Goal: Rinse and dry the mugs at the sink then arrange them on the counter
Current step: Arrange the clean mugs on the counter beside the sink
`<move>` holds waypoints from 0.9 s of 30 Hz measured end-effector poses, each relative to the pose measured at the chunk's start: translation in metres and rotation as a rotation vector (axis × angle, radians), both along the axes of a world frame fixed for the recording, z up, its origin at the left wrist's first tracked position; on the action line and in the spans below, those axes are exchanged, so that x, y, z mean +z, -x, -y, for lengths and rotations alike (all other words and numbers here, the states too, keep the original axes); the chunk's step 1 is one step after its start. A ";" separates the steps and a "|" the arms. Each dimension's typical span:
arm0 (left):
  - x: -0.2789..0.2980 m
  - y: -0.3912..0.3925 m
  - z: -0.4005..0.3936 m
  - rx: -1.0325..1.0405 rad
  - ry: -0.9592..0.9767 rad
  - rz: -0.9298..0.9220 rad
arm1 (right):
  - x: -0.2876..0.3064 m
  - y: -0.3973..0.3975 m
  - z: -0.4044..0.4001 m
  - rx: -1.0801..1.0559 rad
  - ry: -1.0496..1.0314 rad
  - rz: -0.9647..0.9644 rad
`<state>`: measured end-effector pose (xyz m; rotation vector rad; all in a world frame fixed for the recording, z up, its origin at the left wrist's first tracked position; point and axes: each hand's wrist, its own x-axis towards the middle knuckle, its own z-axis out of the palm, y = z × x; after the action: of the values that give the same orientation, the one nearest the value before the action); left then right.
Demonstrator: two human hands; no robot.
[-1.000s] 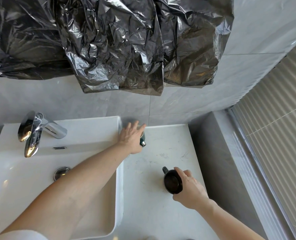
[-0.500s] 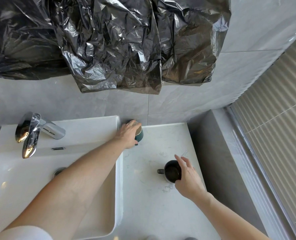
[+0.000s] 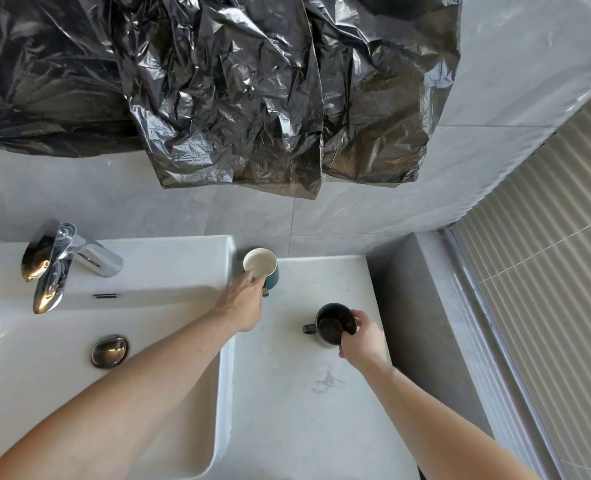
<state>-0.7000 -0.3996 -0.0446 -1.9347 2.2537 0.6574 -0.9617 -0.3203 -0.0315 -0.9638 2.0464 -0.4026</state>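
The right hand (image 3: 363,341) is gripping the black mug (image 3: 332,327) with curled fingers on the table (image 3: 304,410). The left hand (image 3: 243,303) is touching the green mug (image 3: 261,266) beside the sink (image 3: 169,258), but I cannot tell its grip. Both mugs are likely rigid, breakable and slippery, so the handles are advisable.

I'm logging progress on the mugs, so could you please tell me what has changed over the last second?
The left hand slid back off the teal mug with the white inside, uncovering its mouth; it now only touches the near side. The right hand turned the glossy black mug, swinging its handle towards the white sink, and pinches its rim. Both mugs stayed upright on the pale stone counter.
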 end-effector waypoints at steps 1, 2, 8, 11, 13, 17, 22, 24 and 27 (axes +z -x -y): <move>-0.001 0.000 0.001 -0.001 -0.002 -0.003 | 0.000 0.001 0.011 0.014 0.026 -0.024; -0.002 0.000 0.002 -0.004 -0.002 -0.007 | -0.001 0.003 0.021 0.028 0.052 -0.045; -0.005 0.000 0.009 0.077 -0.005 -0.093 | -0.018 -0.007 0.053 0.066 0.119 -0.031; -0.008 0.004 0.013 0.171 -0.043 -0.129 | -0.031 -0.018 0.061 -0.026 0.129 0.080; -0.007 0.007 0.014 0.229 -0.062 -0.139 | -0.022 -0.024 0.069 -0.067 0.116 0.141; -0.005 0.012 0.016 0.303 -0.055 -0.184 | -0.016 -0.023 0.088 0.047 0.093 0.165; -0.007 0.012 0.020 0.365 -0.013 -0.258 | -0.021 -0.025 0.115 0.117 0.130 0.142; -0.007 0.014 0.022 0.386 0.000 -0.248 | -0.019 -0.029 0.125 0.138 0.135 0.174; -0.005 0.015 0.024 0.402 0.003 -0.237 | -0.018 -0.033 0.133 0.162 0.136 0.211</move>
<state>-0.7152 -0.4236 -0.0497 -2.4548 1.9890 0.9734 -0.9282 -0.4532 -0.0491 -1.1113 1.7556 -0.5381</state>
